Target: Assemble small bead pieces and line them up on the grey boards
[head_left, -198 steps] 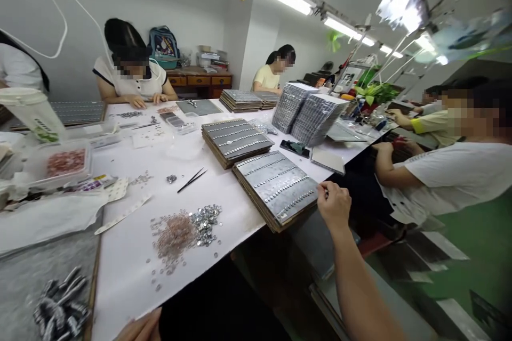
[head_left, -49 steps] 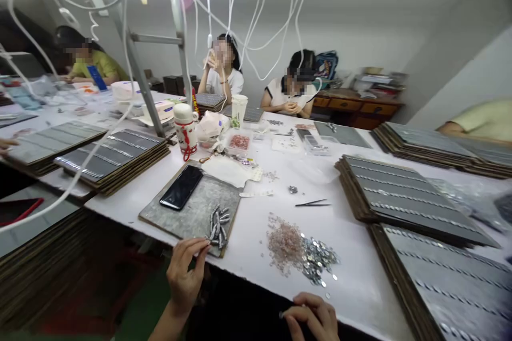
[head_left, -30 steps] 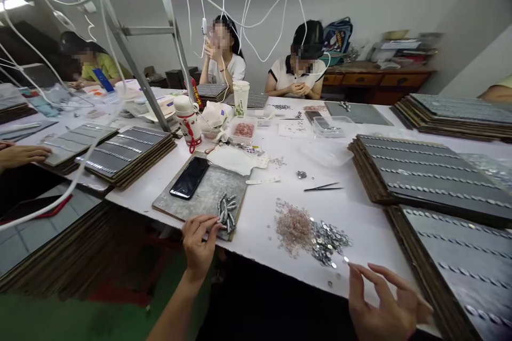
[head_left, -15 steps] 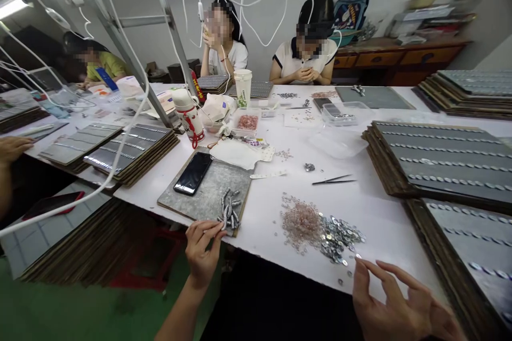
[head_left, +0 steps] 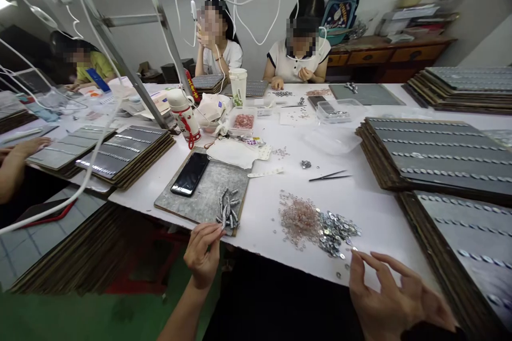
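At the table's front edge my left hand (head_left: pixel 203 254) is closed, thumb and forefinger pinching a short stack of small metal washers (head_left: pixel 223 221). Beside it, several similar silvery stacks (head_left: pixel 229 203) lie in a heap on a grey board (head_left: pixel 208 202). My right hand (head_left: pixel 394 293) pinches a small metal washer (head_left: pixel 354 249) between thumb and forefinger, its other fingers loosely extended. Just beyond that hand is a pile of loose silver washers (head_left: pixel 338 232), touching a pile of pinkish clear rings (head_left: pixel 300 218).
A black phone (head_left: pixel 190 173) lies on the grey board. Behind the piles are black tweezers (head_left: pixel 330 176). Stacked boards with rows of washers (head_left: pixel 436 149) stand at right, more boards (head_left: pixel 128 152) at left. A red-white flask (head_left: pixel 184 117) and paper cup (head_left: pixel 238 88) stand farther back. Co-workers sit opposite.
The view has shifted slightly. Both my hands keep their pinches almost unchanged. Opposite, a co-worker's hands have parted, one now on the table. At far left, another person's hand has moved inward.
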`<state>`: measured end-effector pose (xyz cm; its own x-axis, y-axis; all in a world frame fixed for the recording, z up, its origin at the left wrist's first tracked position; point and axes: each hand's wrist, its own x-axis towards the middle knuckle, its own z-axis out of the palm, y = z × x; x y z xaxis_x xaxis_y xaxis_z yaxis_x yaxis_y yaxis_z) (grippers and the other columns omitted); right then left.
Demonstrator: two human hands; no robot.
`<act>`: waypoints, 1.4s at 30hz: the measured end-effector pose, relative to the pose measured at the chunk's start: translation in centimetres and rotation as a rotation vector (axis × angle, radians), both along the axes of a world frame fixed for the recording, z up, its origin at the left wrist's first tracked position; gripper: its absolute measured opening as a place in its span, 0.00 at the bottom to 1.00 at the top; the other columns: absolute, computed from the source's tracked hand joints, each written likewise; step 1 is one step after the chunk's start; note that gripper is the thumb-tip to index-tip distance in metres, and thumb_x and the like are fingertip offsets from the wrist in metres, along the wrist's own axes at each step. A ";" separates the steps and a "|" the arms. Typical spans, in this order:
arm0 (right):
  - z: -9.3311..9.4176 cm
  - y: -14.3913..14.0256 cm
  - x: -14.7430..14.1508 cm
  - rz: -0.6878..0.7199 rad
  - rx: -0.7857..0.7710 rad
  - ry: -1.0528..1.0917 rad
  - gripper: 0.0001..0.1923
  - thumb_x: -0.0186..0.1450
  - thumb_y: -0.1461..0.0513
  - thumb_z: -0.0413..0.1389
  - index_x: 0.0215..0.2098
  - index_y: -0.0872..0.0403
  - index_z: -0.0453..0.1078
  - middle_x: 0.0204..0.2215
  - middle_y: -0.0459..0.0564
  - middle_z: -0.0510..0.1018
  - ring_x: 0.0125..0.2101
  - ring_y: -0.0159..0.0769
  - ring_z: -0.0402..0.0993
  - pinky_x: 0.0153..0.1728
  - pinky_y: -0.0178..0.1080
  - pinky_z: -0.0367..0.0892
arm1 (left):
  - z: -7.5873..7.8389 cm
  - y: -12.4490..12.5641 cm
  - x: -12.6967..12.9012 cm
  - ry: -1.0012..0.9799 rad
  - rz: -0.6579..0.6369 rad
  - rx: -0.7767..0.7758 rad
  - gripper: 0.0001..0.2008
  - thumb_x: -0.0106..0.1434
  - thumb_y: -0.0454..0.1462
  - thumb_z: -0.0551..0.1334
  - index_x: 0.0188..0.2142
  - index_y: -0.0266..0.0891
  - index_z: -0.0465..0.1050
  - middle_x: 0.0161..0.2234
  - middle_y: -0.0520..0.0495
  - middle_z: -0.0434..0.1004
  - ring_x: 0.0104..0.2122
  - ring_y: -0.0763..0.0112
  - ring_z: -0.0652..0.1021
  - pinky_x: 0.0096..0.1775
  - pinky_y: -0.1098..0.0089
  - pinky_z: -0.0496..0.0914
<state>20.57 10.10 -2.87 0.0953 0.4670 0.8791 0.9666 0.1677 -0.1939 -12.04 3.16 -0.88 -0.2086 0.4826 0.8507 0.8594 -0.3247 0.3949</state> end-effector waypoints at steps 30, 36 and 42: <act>3.2 -6.3 -2.9 0.465 -0.332 0.308 0.06 0.63 0.63 0.55 0.31 0.50 0.74 0.35 0.49 0.71 0.39 0.39 0.67 0.41 0.44 0.62 | 0.4 -4.4 13.3 -1.336 -0.616 -0.989 0.11 0.52 0.43 0.71 0.29 0.38 0.79 0.24 0.48 0.76 0.27 0.70 0.74 0.32 0.72 0.69; 2.9 -7.9 -5.0 0.639 -0.416 0.288 0.06 0.62 0.65 0.55 0.32 0.49 0.74 0.35 0.48 0.70 0.40 0.37 0.65 0.41 0.42 0.62 | 0.7 -3.6 12.9 -1.520 -0.621 -0.986 0.13 0.53 0.44 0.71 0.33 0.36 0.81 0.28 0.45 0.80 0.30 0.69 0.76 0.39 0.68 0.71; 2.7 -8.5 -5.3 0.689 -0.449 0.224 0.06 0.63 0.65 0.56 0.33 0.48 0.74 0.35 0.48 0.71 0.39 0.36 0.66 0.40 0.41 0.62 | 1.0 -3.6 12.9 -1.653 -0.671 -0.959 0.11 0.54 0.42 0.71 0.32 0.36 0.82 0.29 0.45 0.80 0.30 0.70 0.77 0.38 0.70 0.71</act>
